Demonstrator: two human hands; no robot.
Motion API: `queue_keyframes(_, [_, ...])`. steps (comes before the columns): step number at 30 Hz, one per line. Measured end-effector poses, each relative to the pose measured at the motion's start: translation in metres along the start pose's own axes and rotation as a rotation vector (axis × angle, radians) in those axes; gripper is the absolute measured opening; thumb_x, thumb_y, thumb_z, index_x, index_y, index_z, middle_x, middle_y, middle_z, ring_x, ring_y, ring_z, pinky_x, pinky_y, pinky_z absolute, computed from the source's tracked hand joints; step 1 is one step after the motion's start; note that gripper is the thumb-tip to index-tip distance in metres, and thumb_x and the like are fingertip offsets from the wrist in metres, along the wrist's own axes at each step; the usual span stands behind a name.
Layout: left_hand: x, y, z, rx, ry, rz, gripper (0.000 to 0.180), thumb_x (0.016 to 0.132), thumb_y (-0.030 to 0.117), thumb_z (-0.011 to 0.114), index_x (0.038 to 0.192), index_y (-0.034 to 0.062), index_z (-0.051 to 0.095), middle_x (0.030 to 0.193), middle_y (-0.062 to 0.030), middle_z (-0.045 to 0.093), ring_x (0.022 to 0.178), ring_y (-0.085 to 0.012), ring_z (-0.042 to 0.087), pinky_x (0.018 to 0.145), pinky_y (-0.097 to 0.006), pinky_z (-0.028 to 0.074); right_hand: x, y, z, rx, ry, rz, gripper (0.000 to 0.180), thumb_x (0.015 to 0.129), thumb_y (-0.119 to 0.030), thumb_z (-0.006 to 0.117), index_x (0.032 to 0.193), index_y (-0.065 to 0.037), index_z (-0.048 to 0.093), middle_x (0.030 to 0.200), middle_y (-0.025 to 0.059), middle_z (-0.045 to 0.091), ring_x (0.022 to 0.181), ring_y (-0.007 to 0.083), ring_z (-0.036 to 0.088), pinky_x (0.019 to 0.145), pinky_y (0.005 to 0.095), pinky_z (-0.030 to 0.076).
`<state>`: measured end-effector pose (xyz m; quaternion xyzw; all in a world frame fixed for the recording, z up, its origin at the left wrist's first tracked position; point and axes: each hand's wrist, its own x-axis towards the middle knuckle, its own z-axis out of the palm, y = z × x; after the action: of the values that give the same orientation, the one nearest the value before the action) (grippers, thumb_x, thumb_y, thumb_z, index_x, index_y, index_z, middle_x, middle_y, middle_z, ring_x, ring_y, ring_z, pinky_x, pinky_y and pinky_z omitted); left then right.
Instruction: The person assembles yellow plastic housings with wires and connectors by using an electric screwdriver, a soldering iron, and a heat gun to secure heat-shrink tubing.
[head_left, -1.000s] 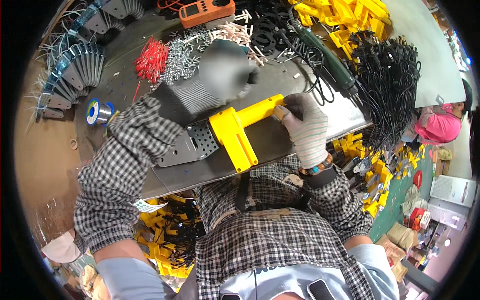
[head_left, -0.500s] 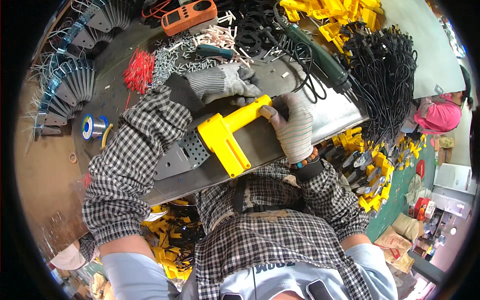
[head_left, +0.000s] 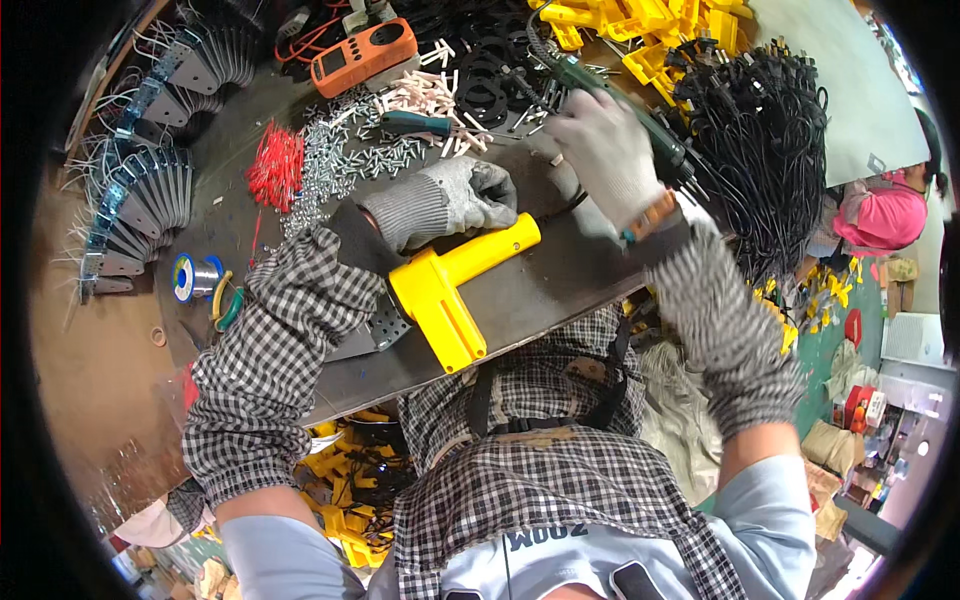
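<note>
Two hands split: our right hand [head_left: 605,160] left yellow tool [head_left: 455,290], now gripping green screwdriver [head_left: 610,95] upper centre; left hand [head_left: 450,200] closed on tool barrel.

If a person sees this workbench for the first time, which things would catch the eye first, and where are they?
The bright yellow tool body lies in the middle of the dark bench, with the gloved left hand resting at its far end. Above and to the right, the gloved right hand grips a green electric screwdriver. Beyond them lie a red bundle of wire pieces and an orange meter.
</note>
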<state>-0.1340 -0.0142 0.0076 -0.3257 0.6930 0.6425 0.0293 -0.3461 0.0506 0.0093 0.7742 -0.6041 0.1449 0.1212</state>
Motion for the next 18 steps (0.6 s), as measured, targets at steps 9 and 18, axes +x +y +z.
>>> queue_keyframes(9, [0.051,0.027,-0.021,0.941,0.584,0.061,0.028,0.082,0.034,0.065,0.094,0.0083,0.065,0.091,-0.0178,0.067,0.086,-0.0334,0.066,0.076,-0.04,0.053,0.058,0.014,0.009,0.094,-0.195,0.004,0.015,0.075,-0.017,0.067,0.085,-0.007,0.067,0.083,0.0126,0.067,0.081,0.0335,0.066,0.072,0.044,0.053])
queue_keyframes(18, [0.058,0.041,-0.01,1.25,0.673,-0.022,0.022,0.082,0.02,0.06,0.092,0.0026,0.069,0.088,-0.0167,0.07,0.086,-0.0315,0.069,0.076,-0.042,0.055,-0.066,-0.075,-0.044,0.904,0.063,0.347,0.02,0.078,-0.002,0.068,0.097,-0.003,0.064,0.088,0.0163,0.067,0.08,0.0309,0.066,0.072,0.0362,0.053])
